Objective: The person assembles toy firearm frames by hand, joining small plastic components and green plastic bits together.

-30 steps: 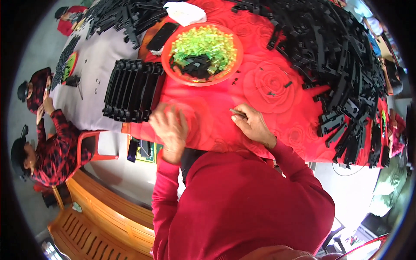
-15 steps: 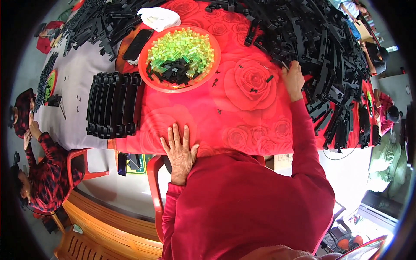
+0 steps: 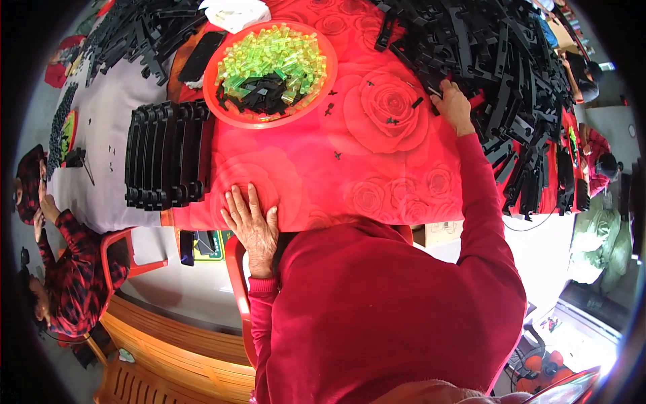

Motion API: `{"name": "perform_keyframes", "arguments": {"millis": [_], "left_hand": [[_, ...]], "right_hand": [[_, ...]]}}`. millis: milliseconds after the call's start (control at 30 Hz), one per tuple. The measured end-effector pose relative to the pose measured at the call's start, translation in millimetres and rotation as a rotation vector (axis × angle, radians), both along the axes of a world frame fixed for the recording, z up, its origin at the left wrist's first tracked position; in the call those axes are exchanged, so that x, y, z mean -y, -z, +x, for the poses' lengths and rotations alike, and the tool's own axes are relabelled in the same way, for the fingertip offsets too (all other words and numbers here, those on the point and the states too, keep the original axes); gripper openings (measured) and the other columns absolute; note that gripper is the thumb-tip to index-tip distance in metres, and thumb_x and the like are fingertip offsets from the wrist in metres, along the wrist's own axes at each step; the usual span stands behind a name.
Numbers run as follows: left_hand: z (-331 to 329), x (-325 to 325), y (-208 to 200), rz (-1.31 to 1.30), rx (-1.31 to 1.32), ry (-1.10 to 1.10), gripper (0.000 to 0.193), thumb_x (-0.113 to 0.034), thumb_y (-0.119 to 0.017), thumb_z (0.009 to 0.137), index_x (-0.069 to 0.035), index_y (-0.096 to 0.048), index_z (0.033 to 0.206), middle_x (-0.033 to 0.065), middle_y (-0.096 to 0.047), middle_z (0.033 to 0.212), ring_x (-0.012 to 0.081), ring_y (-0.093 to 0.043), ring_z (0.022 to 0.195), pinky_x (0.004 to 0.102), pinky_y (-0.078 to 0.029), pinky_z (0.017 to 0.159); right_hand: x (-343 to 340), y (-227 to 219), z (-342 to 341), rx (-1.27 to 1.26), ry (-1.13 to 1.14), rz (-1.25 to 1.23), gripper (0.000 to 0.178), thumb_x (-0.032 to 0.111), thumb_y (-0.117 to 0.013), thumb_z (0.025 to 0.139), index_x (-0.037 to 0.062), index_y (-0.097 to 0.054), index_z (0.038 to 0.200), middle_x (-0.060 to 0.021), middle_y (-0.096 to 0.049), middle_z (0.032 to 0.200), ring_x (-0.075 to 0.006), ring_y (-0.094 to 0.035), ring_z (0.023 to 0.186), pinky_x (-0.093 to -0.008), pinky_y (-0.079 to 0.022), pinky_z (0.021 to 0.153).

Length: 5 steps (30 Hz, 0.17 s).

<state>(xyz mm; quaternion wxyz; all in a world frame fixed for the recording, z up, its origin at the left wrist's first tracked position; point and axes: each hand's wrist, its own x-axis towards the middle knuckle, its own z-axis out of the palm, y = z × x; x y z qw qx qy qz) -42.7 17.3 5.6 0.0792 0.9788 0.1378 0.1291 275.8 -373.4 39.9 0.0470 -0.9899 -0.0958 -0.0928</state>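
My left hand (image 3: 252, 225) lies flat on the red rose-patterned tablecloth (image 3: 303, 195) near its front edge, fingers apart, with nothing in it. On the right, my right hand (image 3: 453, 108) reaches to the near edge of a big heap of long black plastic strips (image 3: 498, 60). Its fingers are curled together; a thin pale piece shows beside the fingertips, and what they grip is too small to make out. A red round basin (image 3: 210, 101) stands left of centre, holding small yellow-green translucent pieces (image 3: 276, 54) and some black pieces (image 3: 266, 94).
Left of the basin sits a neat stack of black strips (image 3: 168, 155). A dark phone-like slab (image 3: 202, 57) and a white crumpled wrapper (image 3: 235, 15) lie beyond it. Tiny black bits (image 3: 338, 155) dot the cloth. A person in a checked shirt (image 3: 81, 269) sits at the left.
My right hand has shifted slightly at the heap's edge, fingers still curled. My left hand has slid a little to the left, staying flat. The view has tilted slightly.
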Motion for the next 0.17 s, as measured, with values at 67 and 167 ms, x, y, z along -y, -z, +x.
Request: {"name": "perform_keyframes", "arguments": {"millis": [67, 167], "left_hand": [[-1.3, 0.5, 2.3, -0.005, -0.002, -0.006, 0.062, -0.050, -0.042, 0.092, -0.013, -0.037, 0.141, 0.0179, -0.026, 0.148, 0.0355, -0.021, 0.138, 0.0529, -0.011, 0.111], [-0.2, -0.3, 1.7, -0.014, -0.014, -0.016, 0.061, -0.048, -0.045, 0.091, -0.013, -0.037, 0.141, 0.0179, -0.027, 0.148, 0.0361, -0.021, 0.138, 0.0528, -0.011, 0.111]], "right_hand": [[-6.4, -0.7, -19.2, 0.014, -0.081, 0.036, 0.030, 0.025, -0.068, 0.077, 0.0069, -0.054, 0.097, -0.0163, -0.059, 0.093, -0.0369, -0.062, 0.085, -0.0478, -0.050, 0.068], [-25.5, 3.2, -39.1, 0.014, -0.196, 0.120, 0.028, 0.024, -0.069, 0.075, 0.0055, -0.056, 0.091, -0.0162, -0.060, 0.089, -0.0337, -0.062, 0.079, -0.0465, -0.048, 0.064]]}}
